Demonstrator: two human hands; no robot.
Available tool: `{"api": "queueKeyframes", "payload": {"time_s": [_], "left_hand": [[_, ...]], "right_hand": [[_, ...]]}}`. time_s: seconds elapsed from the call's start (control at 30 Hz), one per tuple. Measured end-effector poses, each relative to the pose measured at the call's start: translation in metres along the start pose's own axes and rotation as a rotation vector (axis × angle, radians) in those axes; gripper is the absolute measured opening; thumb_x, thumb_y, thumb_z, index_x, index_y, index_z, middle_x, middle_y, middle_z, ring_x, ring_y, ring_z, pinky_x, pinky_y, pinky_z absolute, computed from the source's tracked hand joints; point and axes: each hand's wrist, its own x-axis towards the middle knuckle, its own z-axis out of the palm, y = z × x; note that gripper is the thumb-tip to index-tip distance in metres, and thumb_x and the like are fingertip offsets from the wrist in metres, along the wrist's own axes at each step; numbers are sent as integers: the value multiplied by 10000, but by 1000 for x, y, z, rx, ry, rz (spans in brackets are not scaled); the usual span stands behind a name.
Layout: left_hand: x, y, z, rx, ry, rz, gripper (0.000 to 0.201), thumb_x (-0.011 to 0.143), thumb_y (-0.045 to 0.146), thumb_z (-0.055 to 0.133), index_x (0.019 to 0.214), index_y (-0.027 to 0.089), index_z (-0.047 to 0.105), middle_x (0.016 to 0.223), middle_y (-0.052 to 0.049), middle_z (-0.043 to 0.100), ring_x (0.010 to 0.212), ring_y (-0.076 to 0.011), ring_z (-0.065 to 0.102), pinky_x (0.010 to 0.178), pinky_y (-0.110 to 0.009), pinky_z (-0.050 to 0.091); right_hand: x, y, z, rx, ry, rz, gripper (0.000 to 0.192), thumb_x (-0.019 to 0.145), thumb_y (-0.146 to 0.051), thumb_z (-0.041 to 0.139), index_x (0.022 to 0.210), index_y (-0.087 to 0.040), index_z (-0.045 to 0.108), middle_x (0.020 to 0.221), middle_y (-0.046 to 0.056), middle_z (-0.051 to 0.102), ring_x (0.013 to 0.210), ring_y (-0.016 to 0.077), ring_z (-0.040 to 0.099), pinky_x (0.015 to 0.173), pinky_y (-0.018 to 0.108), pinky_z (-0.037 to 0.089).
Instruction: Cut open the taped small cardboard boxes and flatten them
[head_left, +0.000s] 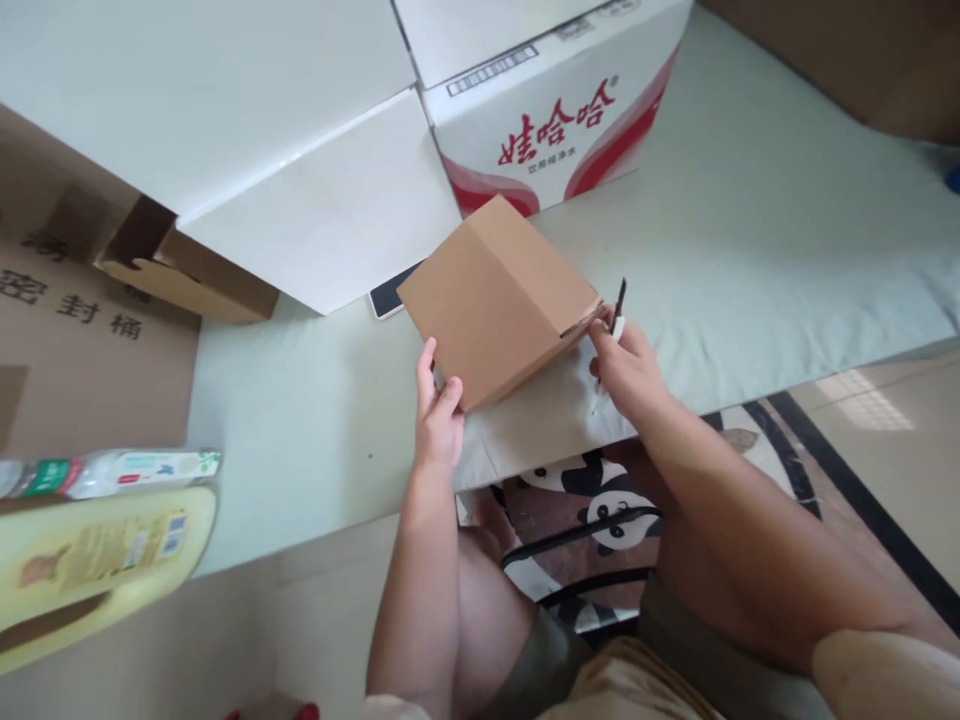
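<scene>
A small brown cardboard box (pixel 480 290) is tilted over the pale green cloth, in front of the white carton. My left hand (pixel 439 415) grips its lower left edge, thumb on the near corner and fingers along the side. At the box's right corner, by a slit in the edge, is my right hand (pixel 626 365), its fingers closed. A slim pen-like tool (pixel 619 310), white with a dark tip pointing up, is held in that hand; its exact kind is unclear. The box's underside is hidden.
Behind the box stands a white carton with red print (pixel 555 130), beside a larger white box (pixel 322 200). A phone (pixel 391 296) lies partly under the box. At left are a brown carton (pixel 97 370), a plastic bottle (pixel 97 472) and a yellow jug (pixel 105 560).
</scene>
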Motion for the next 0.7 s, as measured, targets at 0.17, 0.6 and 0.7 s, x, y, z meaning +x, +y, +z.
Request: {"api": "queueKeyframes", "payload": {"time_s": [0.17,0.6,0.7], "left_hand": [[-14,-13,10,98,-86,-55,726,851,651,662,1488,453,375,1655,-22,366,1470,-257,445,1035,-358,526],[-8,-41,15,235,200,554,760,845,617,679,1467,372,317,1589,-107,304,1517,-309,317,1239,-518,268],[5,-24,-1,195,250,770,807,775,733,667,1425,336,401,1514,-107,433,1483,-325,385,1225,-489,304]], "right_hand": [[-6,-19,-10,203,141,-37,251,766,-477,595,843,-272,471,891,-6,522,605,116,441,466,235,329],[-21,-37,-39,0,208,-811,286,874,-446,534,679,-251,460,1053,73,700,1054,304,662,915,482,503],[-31,-42,-41,-90,-27,-827,205,879,-479,603,856,-276,620,1176,64,717,1136,326,664,974,510,514]]}}
